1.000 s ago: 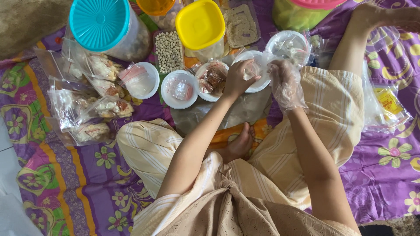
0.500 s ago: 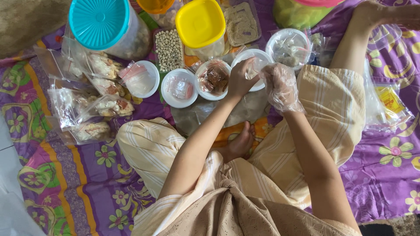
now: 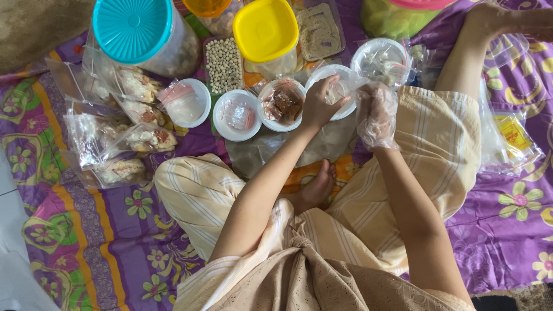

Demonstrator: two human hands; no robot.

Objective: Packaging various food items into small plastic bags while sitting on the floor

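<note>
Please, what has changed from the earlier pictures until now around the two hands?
Little changed. The gloved right hand drew in toward the left hand half a second ago, then eased back out to the right. The left hand's fingers keep hold of the small clear bag over the white bowl. The bowls, lidded jars and filled bags stayed in place.

A purple flowered cloth (image 3: 103, 253) covered the floor, bearing white bowls (image 3: 236, 115), filled clear bags (image 3: 112, 138), lidded jars (image 3: 144, 37) and a tray of pale beans (image 3: 223, 64).
</note>
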